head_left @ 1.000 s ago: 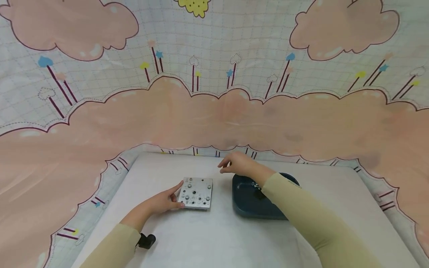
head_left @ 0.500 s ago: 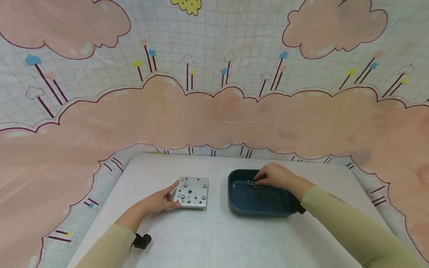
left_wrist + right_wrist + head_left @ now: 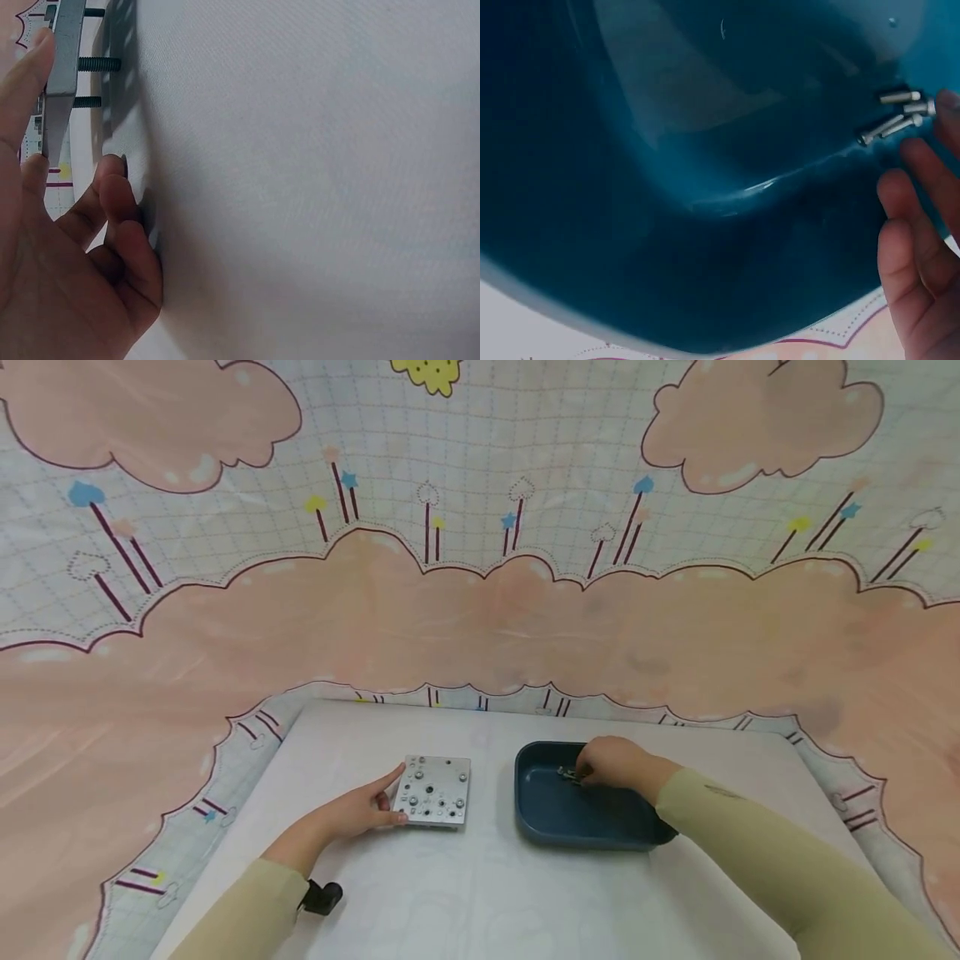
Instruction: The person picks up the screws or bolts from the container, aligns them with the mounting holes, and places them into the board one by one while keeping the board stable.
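A square silver metal plate [image 3: 438, 792], dotted with holes and screw heads, lies over the white table. My left hand [image 3: 348, 814] holds it at the left edge, thumb at the near corner and index finger at the far one. In the left wrist view, threaded screw shanks [image 3: 99, 64] stick out from the plate's underside, and the other fingers curl below it. My right hand [image 3: 618, 764] reaches into the dark blue tray [image 3: 540, 818], fingers loosely bent. Its fingertips are right at several small silver screws [image 3: 892, 124] lying together on the tray bottom; the thumb is hidden.
The tray stands to the right of the plate, with a strip of white table [image 3: 491, 810] between them. A patterned cloth backdrop [image 3: 480, 627] rises behind the table. A black wrist device [image 3: 322, 897] sits under the left sleeve.
My right hand has gone from above the tray's far left rim down into the tray, to the screws. The left hand and the plate have stayed in place.
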`<action>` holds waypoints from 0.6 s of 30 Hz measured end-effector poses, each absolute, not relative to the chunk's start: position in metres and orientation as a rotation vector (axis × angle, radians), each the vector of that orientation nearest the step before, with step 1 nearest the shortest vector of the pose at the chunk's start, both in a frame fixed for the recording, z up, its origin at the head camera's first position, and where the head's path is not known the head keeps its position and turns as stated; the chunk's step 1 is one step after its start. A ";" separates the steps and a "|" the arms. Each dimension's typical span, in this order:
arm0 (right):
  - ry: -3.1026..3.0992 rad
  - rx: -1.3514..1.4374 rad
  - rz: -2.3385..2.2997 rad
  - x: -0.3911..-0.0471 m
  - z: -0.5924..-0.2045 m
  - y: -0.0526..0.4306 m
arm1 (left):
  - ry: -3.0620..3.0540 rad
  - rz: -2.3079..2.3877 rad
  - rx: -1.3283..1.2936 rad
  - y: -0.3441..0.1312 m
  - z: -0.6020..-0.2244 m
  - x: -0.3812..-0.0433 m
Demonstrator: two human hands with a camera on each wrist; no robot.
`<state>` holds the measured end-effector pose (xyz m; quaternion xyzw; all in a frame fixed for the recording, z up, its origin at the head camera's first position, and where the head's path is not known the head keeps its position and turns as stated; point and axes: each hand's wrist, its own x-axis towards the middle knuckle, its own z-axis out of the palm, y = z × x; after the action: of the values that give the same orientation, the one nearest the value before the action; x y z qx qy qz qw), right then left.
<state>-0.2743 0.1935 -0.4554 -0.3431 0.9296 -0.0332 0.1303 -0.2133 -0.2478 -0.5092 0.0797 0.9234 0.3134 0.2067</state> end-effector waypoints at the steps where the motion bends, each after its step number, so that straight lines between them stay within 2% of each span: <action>1: 2.699 -1.016 -0.079 -0.275 -0.456 0.193 | 2.571 0.874 0.223 -0.248 -0.509 -0.213; 18: 2.717 -1.112 -0.009 -0.282 -0.472 0.187 | 2.567 0.891 0.215 -0.247 -0.506 -0.211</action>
<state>-0.2818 0.1867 -0.4724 -0.3766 0.9207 -0.0030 0.1027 -0.2114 -0.2465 -0.5061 0.0773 0.9215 0.3200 0.2063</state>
